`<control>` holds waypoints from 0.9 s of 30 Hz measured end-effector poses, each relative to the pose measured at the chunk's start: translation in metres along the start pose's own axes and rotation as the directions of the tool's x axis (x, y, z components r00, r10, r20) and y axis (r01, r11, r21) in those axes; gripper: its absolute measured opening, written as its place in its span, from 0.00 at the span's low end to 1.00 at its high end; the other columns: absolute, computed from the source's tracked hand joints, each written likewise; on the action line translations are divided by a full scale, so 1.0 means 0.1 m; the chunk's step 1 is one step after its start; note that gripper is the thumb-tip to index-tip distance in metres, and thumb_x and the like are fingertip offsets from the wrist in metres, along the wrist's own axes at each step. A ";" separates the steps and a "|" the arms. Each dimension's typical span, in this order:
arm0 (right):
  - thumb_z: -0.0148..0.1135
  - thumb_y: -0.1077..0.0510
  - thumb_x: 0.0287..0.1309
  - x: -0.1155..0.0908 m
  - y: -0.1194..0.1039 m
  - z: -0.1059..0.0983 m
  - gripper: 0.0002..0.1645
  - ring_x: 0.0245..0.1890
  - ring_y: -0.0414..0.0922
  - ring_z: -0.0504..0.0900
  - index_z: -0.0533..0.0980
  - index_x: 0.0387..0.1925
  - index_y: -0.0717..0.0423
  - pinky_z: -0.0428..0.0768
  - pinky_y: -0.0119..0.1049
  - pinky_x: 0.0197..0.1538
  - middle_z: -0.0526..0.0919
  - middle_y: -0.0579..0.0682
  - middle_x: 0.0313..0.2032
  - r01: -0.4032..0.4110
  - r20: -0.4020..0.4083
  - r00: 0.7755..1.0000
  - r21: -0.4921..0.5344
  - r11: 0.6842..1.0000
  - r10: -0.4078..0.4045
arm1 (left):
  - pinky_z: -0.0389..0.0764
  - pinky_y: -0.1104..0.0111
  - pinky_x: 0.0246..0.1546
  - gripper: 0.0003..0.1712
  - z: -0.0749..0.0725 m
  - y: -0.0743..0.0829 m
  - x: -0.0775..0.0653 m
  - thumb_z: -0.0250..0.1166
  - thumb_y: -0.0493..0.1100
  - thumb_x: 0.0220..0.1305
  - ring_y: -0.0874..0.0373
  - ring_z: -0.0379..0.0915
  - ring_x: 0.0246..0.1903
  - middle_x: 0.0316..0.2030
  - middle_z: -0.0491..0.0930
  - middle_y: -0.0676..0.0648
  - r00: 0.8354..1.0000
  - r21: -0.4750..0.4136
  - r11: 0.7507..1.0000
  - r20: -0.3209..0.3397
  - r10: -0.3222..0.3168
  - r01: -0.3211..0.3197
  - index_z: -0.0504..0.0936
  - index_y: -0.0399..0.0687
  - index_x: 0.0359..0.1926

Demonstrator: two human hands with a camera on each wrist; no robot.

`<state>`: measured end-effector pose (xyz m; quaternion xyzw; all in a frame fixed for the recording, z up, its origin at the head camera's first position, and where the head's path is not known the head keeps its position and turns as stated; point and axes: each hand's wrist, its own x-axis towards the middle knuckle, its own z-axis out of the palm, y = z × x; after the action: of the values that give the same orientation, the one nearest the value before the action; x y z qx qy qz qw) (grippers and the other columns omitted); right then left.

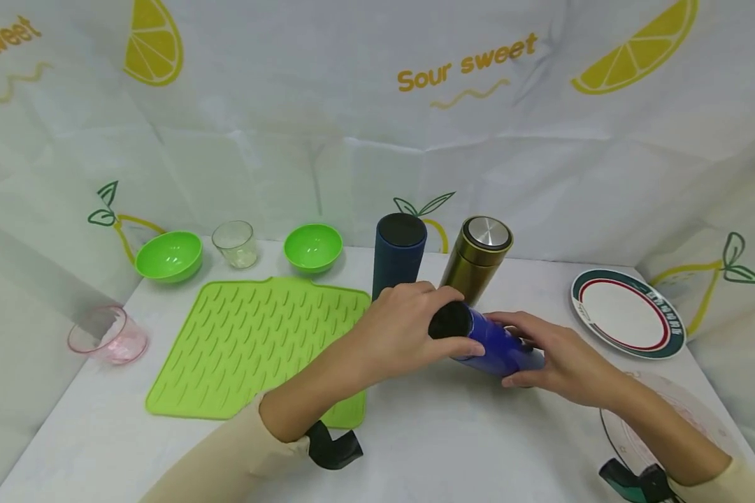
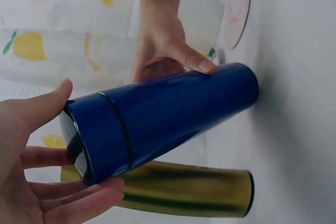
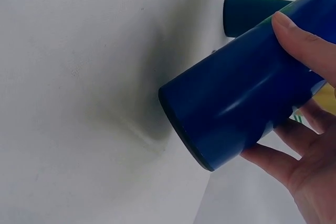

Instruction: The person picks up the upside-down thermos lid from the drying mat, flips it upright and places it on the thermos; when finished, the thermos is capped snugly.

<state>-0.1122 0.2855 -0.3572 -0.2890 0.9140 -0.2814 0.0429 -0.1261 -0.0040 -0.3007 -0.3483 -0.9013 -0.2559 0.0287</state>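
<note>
Both hands hold a glossy blue thermos point(image 1: 495, 349), tilted over the white table with its dark-topped lid toward the left. My left hand point(image 1: 409, 328) grips the lid end, thumb on one side and fingers on the other. Around the lower body of the thermos point(image 3: 231, 98), my right hand point(image 1: 550, 356) curls with its thumb on the near side. Just behind stand a dark blue thermos point(image 1: 399, 253) with a black top and a gold thermos point(image 1: 478, 258) with a silver-topped lid, both upright.
A green ridged mat point(image 1: 258, 349) lies at the left. Behind it stand two green bowls point(image 1: 170, 257) and a clear glass point(image 1: 235, 244); a pink glass point(image 1: 110, 337) is at the left edge. On the right are a dark-rimmed plate point(image 1: 629, 314) and a pale patterned plate point(image 1: 698, 405), partly under the right forearm.
</note>
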 end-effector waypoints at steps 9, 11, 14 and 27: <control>0.81 0.45 0.47 0.02 -0.01 -0.01 0.50 0.56 0.61 0.85 0.67 0.70 0.47 0.87 0.52 0.52 0.79 0.57 0.64 -0.008 0.004 1.000 0.005 1.000 0.008 | 0.82 0.66 0.46 0.35 0.00 0.00 0.04 0.73 0.65 0.58 0.59 0.82 0.48 0.50 0.86 0.51 1.000 -0.064 0.998 0.015 -0.017 0.018 0.82 0.56 0.63; 0.81 0.45 0.47 0.02 0.00 -0.01 0.50 0.56 0.62 0.85 0.68 0.70 0.48 0.87 0.52 0.51 0.79 0.58 0.65 -0.002 0.003 1.000 0.008 1.000 0.002 | 0.82 0.67 0.47 0.35 0.00 0.00 0.04 0.74 0.62 0.58 0.59 0.82 0.49 0.52 0.86 0.51 1.000 -0.082 0.997 0.017 0.011 -0.010 0.81 0.56 0.64; 0.81 0.46 0.47 0.02 0.02 -0.01 0.50 0.56 0.62 0.85 0.68 0.70 0.49 0.87 0.51 0.51 0.79 0.58 0.64 0.009 0.002 1.000 0.013 1.000 -0.009 | 0.82 0.67 0.49 0.33 -0.01 -0.02 0.03 0.75 0.58 0.58 0.59 0.82 0.52 0.54 0.85 0.51 0.998 -0.119 0.992 0.019 0.055 -0.053 0.82 0.57 0.64; 0.82 0.46 0.45 0.00 0.04 -0.01 0.50 0.56 0.63 0.85 0.68 0.69 0.47 0.88 0.50 0.50 0.80 0.57 0.63 0.026 0.007 1.000 0.046 0.999 -0.027 | 0.78 0.73 0.47 0.26 0.00 -0.08 0.02 0.79 0.49 0.55 0.57 0.80 0.57 0.59 0.82 0.48 0.972 -0.210 0.951 0.011 0.233 -0.226 0.87 0.60 0.57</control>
<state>-0.1141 0.2889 -0.3586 -0.3011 0.9033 -0.3017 0.0492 -0.1333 -0.0077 -0.3039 -0.4561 -0.8236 -0.3371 0.0060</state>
